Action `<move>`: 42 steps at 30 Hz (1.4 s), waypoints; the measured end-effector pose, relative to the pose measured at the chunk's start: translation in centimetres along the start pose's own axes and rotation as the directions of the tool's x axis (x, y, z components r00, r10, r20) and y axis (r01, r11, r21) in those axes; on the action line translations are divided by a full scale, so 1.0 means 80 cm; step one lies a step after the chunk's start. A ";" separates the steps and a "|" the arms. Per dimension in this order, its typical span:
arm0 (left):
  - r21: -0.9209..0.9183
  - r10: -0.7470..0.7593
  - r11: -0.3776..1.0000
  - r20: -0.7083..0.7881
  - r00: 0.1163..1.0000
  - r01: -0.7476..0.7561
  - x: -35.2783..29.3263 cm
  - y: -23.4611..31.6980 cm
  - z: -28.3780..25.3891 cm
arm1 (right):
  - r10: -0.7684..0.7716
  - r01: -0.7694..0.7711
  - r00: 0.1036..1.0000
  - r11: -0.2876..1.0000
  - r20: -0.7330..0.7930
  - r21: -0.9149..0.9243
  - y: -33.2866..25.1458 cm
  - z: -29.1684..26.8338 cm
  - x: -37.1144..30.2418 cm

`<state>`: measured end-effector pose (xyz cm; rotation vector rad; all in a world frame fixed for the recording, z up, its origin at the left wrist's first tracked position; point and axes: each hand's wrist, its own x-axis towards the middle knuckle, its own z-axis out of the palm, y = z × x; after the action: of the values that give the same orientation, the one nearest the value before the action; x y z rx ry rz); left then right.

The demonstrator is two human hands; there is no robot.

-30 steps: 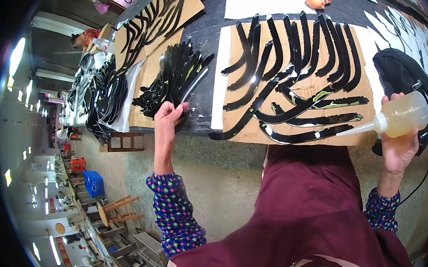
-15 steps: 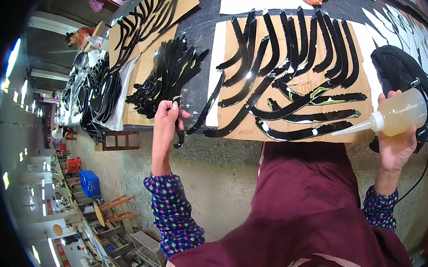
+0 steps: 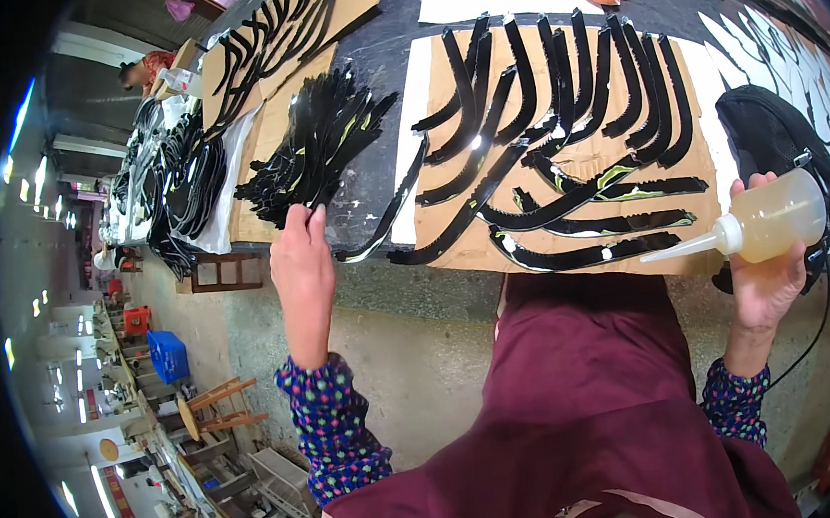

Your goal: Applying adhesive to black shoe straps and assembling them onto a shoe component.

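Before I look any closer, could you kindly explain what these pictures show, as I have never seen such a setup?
There is no machine here, only a person's two bare hands. The view comes from a wide fisheye camera worn on the head and looking down, so straight edges bend and the person's own sleeves rise from below.

On the dark table, curved black strips are spread over a cardboard sheet. To the left lies a heaped pile of black strips.

The right hand holds a squeeze bottle of yellowish liquid, its nozzle pointing left. The left hand is at the near edge of the pile; whether its fingertips grip a strip, I cannot tell.
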<state>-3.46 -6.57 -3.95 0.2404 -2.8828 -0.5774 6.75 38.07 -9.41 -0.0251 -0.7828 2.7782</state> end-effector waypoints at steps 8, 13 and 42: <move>-0.605 0.238 0.591 0.763 0.601 0.534 -0.072 0.108 -0.001 | 0.009 -0.010 1.000 0.999 -0.011 -0.044 0.009 0.023 0.001; -0.531 0.273 0.540 0.845 0.461 0.653 -0.080 0.153 0.023 | -0.014 0.019 0.998 0.995 0.054 -0.103 0.005 0.037 -0.001; -0.544 0.254 0.637 0.817 0.517 0.546 -0.066 0.179 0.043 | -0.045 0.095 0.991 0.898 0.125 -0.429 0.011 0.061 0.014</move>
<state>-0.81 8.74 -2.27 0.0898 -2.9790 -2.5504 5.03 35.14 -5.60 0.0766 -1.3909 2.4961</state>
